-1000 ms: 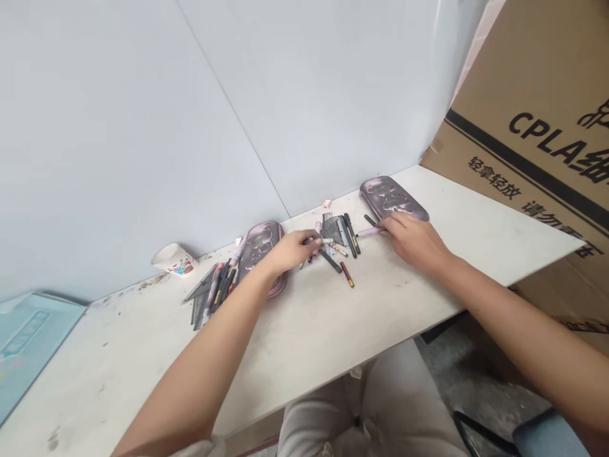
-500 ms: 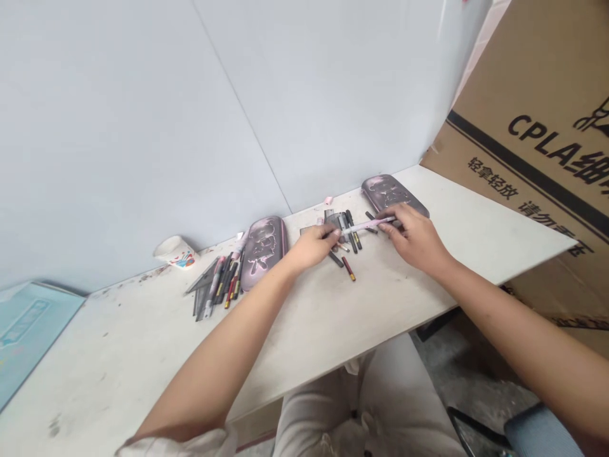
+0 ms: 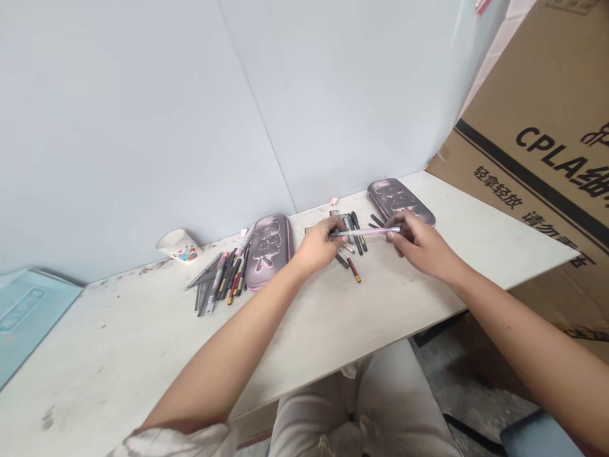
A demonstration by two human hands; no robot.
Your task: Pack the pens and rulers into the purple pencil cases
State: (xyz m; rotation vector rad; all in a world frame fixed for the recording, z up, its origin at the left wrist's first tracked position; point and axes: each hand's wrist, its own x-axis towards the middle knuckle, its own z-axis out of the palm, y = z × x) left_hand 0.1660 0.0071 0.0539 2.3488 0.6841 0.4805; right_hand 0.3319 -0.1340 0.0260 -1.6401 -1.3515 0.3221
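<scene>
A slim pink-and-white pen-shaped stick [image 3: 375, 231] lies level between my two hands, above the table. My left hand [image 3: 322, 244] pinches its left end. At the other end, my right hand [image 3: 415, 241] has thumb and fingers closed on it. Beneath and behind it lie several dark pens [image 3: 358, 232], partly covered by my left hand. A short dark red pencil-like stick with a yellowish end [image 3: 354, 270] rests nearer to me. One dark pink-grey pencil case [image 3: 269, 251] is left of my left hand; another pencil case [image 3: 397, 198] sits just behind my right hand.
Pens and grey rulers form a pile [image 3: 219, 279] beside the left case. Behind it a paper cup [image 3: 179, 246] lies tipped against the wall. A light blue box [image 3: 33, 320] occupies the table's left end. A large cardboard box [image 3: 533, 152] leans at the right.
The camera view has shifted slightly. The stick has turned from a slight slant to nearly level, its right end lower. Both hands keep hold of it.
</scene>
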